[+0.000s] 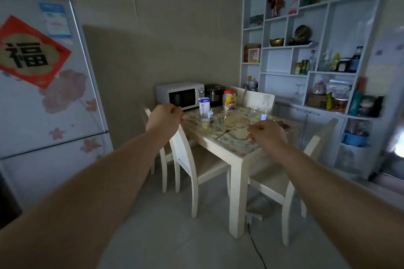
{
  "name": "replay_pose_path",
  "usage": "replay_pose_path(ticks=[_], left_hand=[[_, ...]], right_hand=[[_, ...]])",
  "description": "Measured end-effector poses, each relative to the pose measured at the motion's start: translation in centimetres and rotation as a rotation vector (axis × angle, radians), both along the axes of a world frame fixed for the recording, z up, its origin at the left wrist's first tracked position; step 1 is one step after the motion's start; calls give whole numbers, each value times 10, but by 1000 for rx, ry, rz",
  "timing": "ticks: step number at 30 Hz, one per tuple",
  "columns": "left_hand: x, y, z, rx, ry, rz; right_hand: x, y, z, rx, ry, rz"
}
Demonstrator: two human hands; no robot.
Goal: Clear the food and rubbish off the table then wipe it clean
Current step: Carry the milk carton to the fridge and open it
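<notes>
Wide view from the head camera: the fridge (43,85) fills my left side and the shelf unit (284,61) stands on the right. The table (231,153) sits between them in the room's corner, with its near corner pointing at me. One chair (196,166) is tucked in at its left edge and another (282,183) at the near right edge. Both arms are stretched out in front. The left hand (165,117) hangs above the table's left edge and the right hand (267,132) above the right half, both backs up. Both have the fingers loosely curled, and I can see nothing held in either. The microwave (181,96) sits on the far left corner of the table, the cooker (215,94) just beside it, then the jar (229,100). The milk carton (204,107) stands upright in front of the microwave, with a small cup (205,123) nearer me along the left edge. A glass jug (254,110) stands toward the far right corner. A spoon (223,133) lies flat mid-table, between the two hands. There are bits scattered on the tabletop around it, too blurred for me to name.
</notes>
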State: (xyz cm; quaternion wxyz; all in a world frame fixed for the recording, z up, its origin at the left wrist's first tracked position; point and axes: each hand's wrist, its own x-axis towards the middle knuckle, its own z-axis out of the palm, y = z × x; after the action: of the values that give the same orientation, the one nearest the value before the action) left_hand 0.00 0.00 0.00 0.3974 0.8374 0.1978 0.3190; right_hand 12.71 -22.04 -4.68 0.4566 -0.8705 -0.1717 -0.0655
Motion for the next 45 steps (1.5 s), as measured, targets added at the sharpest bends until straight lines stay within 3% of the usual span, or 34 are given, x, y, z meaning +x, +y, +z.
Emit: replay_pose_path(ticks=[9, 26, 45], left_hand=[[113, 88, -21, 13, 57, -47], [310, 224, -61, -13, 137, -75], [638, 292, -80, 77, 277, 117]], right_hand=[[102, 84, -20, 66, 40, -42], [272, 201, -49, -65, 85, -78], [616, 265, -67, -69, 124, 11]])
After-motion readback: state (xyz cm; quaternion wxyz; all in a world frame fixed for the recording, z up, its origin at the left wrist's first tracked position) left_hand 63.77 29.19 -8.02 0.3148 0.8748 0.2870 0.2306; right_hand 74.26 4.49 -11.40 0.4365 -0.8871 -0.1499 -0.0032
